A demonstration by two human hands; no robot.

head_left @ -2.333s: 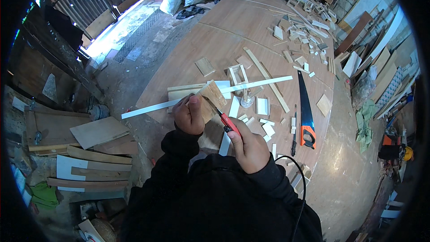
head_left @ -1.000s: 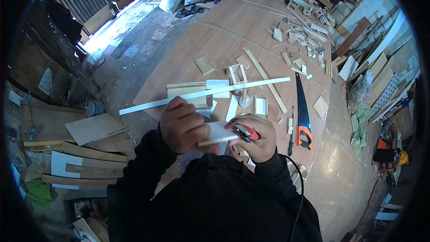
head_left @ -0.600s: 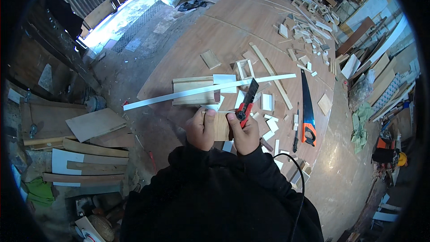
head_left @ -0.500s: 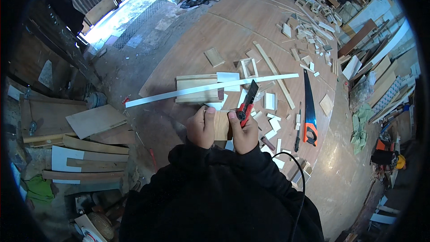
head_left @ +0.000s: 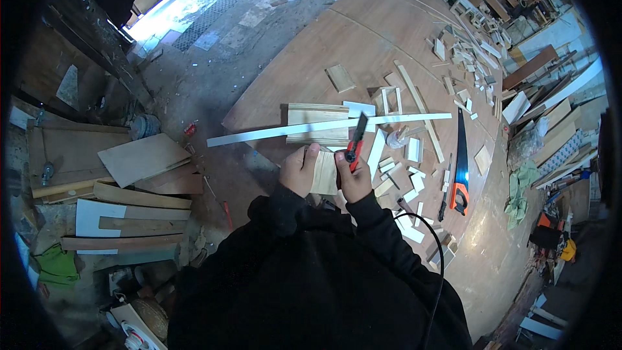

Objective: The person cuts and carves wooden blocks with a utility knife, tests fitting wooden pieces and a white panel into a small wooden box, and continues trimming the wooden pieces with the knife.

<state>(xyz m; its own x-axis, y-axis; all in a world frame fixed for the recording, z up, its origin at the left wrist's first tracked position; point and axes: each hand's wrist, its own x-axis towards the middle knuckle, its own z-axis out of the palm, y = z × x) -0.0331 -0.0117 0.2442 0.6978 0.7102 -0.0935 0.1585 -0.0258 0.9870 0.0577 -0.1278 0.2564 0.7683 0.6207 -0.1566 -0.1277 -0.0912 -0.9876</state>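
My left hand [head_left: 299,170] is closed on the left edge of a small pale wood piece [head_left: 325,176], held up in front of my chest. Against its right side, my right hand [head_left: 354,181] grips a red and black utility knife [head_left: 354,147], whose dark blade points up and away from me. The right fingers sit close to the wood; whether they also press on it is unclear. Beyond my hands, a long white strip [head_left: 259,135] lies across a grooved wooden piece [head_left: 314,111] on the brown tabletop [head_left: 272,78].
An orange-handled handsaw [head_left: 460,168] lies at the right of the tabletop. Several offcuts [head_left: 414,185] and a small wooden frame [head_left: 389,100] are scattered nearby. Boards [head_left: 139,159] are stacked at the left. A black cable [head_left: 442,266] hangs over my right sleeve.
The wood piece has turned in my hands and shows a paler, broader face. The knife has tilted more upright. The whole view has shifted, so the table appears farther right.
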